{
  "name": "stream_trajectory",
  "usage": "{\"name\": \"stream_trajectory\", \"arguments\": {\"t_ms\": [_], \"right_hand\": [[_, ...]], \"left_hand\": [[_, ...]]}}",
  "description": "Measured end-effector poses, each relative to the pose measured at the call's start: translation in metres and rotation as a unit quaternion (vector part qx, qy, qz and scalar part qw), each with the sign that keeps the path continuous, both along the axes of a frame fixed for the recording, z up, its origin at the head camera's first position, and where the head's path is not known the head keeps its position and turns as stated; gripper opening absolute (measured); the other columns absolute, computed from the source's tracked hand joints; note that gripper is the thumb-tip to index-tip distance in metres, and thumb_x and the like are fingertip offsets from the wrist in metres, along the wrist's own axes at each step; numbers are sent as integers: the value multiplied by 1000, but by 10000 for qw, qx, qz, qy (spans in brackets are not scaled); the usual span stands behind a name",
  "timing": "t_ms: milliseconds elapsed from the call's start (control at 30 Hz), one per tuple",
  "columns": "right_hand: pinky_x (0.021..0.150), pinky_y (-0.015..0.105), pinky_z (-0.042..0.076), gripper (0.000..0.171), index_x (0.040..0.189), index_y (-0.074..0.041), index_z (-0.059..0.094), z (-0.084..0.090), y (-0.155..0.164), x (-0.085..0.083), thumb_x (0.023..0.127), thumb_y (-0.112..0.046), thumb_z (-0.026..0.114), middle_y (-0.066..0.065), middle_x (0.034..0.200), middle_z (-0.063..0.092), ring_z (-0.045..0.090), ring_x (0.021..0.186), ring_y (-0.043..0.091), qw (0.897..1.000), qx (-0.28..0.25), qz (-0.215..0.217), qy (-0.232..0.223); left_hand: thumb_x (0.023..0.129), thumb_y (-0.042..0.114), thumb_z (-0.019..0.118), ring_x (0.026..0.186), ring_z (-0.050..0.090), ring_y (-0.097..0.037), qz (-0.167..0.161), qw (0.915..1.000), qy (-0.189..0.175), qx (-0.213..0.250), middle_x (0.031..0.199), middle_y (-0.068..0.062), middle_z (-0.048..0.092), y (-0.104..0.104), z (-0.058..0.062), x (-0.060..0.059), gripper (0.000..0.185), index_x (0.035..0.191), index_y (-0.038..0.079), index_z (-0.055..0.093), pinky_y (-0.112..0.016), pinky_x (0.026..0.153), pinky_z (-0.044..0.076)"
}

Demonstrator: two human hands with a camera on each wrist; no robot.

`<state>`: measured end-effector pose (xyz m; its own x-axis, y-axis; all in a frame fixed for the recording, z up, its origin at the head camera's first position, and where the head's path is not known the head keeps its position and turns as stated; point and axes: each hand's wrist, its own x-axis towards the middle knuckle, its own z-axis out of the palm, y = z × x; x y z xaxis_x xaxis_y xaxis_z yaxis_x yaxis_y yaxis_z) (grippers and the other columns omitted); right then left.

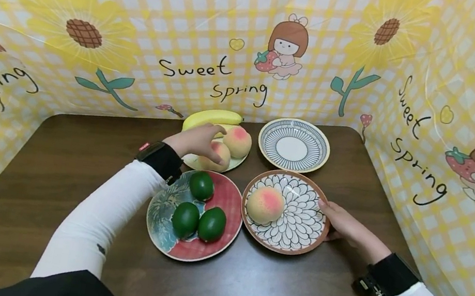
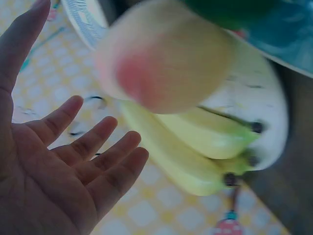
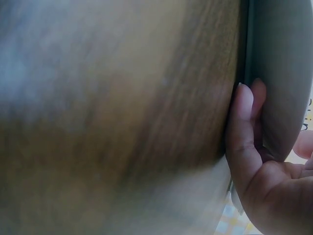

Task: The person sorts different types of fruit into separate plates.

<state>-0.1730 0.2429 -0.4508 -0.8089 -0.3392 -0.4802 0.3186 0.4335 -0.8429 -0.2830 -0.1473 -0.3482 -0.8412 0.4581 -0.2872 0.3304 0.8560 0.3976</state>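
My left hand (image 1: pixel 195 140) hovers at the back plate (image 1: pixel 240 161), fingers spread and thumb apart, close to a near peach (image 1: pixel 221 151). In the left wrist view its fingers (image 2: pixel 110 178) hold nothing, with a peach (image 2: pixel 161 58) beside them. Another peach (image 1: pixel 238 141) and yellow bananas (image 1: pixel 212 116) share that plate. My right hand (image 1: pixel 347 223) grips the right edge of a brown-rimmed, petal-patterned plate (image 1: pixel 302 224), thumb over the rim and fingers (image 3: pixel 242 122) underneath. On the left of this plate sits one peach (image 1: pixel 265 205).
To the left, a red and blue plate (image 1: pixel 233 200) holds three dark green oval fruits (image 1: pixel 185 219). A blue-striped plate (image 1: pixel 293 148) stands at the back right. Checked cloth (image 1: pixel 145 22) walls the back and sides of the brown wooden table (image 1: pixel 90 155).
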Motion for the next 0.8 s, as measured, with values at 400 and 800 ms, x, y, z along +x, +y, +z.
{"name": "stream_trajectory", "arguments": {"t_ms": [400, 800], "right_hand": [[68, 30, 61, 65, 153, 15, 15, 0, -1, -1, 113, -37, 22, 13, 103, 63, 67, 80, 9, 10000, 37, -63, -52], [67, 30, 60, 64, 150, 15, 18, -2, -1, -2, 113, -37, 23, 13, 102, 64, 67, 79, 10, 9999, 44, -92, -75]], "left_hand": [[85, 27, 80, 135, 51, -39, 82, 9989, -367, 293, 147, -27, 53, -10, -37, -16, 84, 150, -7, 39, -51, 117, 40], [82, 20, 79, 124, 54, -37, -49, 9994, -153, 293, 139, -28, 55, -3, -52, -18, 81, 145, -11, 40, -48, 113, 43]]}}
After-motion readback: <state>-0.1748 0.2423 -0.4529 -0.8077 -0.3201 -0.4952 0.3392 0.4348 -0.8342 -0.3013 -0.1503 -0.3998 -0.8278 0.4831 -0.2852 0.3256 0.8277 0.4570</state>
